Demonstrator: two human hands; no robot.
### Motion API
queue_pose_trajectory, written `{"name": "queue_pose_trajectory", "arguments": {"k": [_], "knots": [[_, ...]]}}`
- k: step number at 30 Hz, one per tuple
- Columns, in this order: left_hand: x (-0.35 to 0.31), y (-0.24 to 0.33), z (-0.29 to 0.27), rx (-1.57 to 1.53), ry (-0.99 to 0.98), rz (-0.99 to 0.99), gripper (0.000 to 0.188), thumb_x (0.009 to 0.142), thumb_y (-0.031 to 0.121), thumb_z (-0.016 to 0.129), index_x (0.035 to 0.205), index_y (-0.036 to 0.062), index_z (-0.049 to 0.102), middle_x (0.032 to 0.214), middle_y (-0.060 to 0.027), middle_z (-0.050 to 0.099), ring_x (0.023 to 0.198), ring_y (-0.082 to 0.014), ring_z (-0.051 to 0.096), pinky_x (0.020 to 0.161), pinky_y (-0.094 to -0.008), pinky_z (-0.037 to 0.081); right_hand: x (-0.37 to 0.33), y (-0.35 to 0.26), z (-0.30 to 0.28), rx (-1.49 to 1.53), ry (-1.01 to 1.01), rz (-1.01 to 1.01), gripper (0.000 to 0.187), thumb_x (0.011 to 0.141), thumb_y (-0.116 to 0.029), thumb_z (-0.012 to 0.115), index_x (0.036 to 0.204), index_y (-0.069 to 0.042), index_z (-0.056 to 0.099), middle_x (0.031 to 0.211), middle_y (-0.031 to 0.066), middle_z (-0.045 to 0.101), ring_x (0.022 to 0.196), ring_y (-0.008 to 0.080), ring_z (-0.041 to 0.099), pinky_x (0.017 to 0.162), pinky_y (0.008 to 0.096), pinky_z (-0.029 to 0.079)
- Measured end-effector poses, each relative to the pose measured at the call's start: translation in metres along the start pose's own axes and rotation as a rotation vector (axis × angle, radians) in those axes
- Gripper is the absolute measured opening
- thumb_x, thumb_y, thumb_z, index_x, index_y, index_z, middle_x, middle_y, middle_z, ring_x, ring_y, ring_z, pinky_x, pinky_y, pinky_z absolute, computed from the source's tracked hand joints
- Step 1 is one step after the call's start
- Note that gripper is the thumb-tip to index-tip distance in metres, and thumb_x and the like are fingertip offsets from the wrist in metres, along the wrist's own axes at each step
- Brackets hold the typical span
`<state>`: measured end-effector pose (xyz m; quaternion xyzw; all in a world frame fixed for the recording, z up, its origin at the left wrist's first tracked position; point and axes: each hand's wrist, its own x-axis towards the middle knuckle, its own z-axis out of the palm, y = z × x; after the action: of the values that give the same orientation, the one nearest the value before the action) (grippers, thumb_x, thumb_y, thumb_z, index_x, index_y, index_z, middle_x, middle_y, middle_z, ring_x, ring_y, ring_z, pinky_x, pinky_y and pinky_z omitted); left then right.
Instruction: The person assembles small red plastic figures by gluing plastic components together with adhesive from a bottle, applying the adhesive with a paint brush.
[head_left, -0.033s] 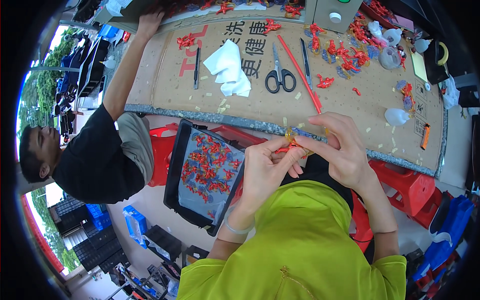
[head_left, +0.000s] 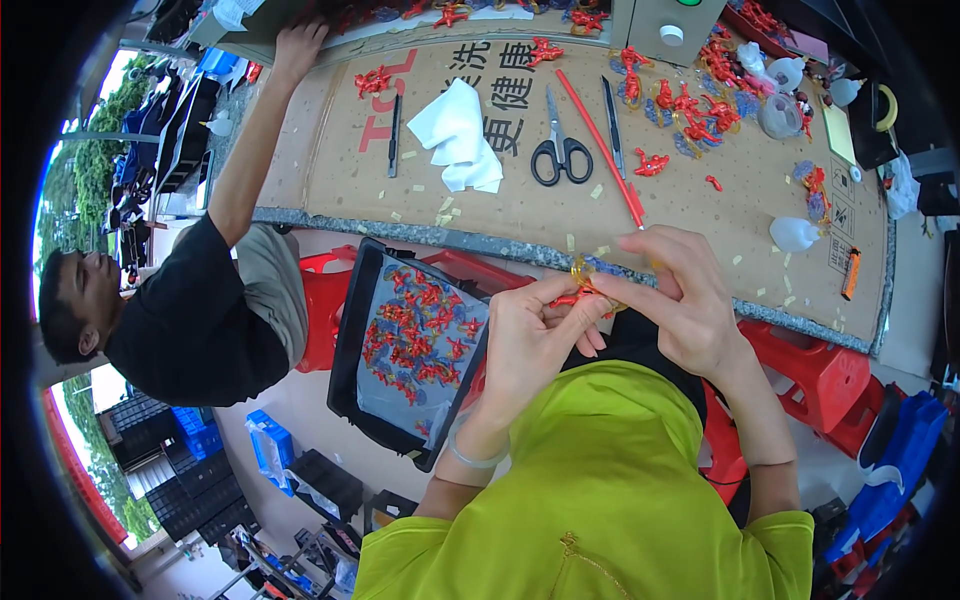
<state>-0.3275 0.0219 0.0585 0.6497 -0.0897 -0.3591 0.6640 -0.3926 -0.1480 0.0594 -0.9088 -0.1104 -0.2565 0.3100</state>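
My fingers cover most of the small moulded plastic figure [head_left: 567, 299], red with translucent yellow and purple parts; its far side and lower portion cannot be made out. My left hand [head_left: 532, 325] has its grip clamped on the figure, thumb and forefinger together at the red part. My right hand [head_left: 692, 300] reaches in from the other side, one digit extended to the figure and another arched above it; the remaining fingers are partly hidden, so I cannot tell whether this grip is closed on it. The figure is located between my hands, at the near edge of the cardboard-covered worktop [head_left: 720, 215]. Its yellow and purple parts face the worktop; the red part lies toward my left fingers. Its long axis cannot be determined.
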Motion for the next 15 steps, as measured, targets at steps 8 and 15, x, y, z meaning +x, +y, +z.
{"name": "queue_pose_trajectory", "arguments": {"k": [8,15], "knots": [[-0.002,0.005,-0.001,0.086,-0.071,-0.03,0.015,0.086,0.003,0.064,0.097,-0.0075,0.065,0.076,-0.0083,0.065,0.054,-0.0105,0.06,0.048,-0.0191,0.047,0.006,0.003,-0.008,0.004,-0.075,-0.113,0.026,0.068,-0.012,0.065,0.094,-0.007,0.066,0.109,0.0079,0.059,0.094,0.0279,0.056,0.079,0.0379,0.046],[0.002,0.002,-0.01,-0.001,-0.113,-0.067,0.016,0.087,0.004,0.062,0.098,-0.0068,0.059,0.075,-0.0076,0.064,0.055,-0.0096,0.059,0.05,-0.0201,0.048,0.008,0.003,-0.014,0.488,-0.12,0.362,0.039,0.08,-0.002,0.061,0.119,-0.002,0.059,0.111,0.0139,0.058,0.093,0.0237,0.058,0.08,0.0331,0.047]]}}
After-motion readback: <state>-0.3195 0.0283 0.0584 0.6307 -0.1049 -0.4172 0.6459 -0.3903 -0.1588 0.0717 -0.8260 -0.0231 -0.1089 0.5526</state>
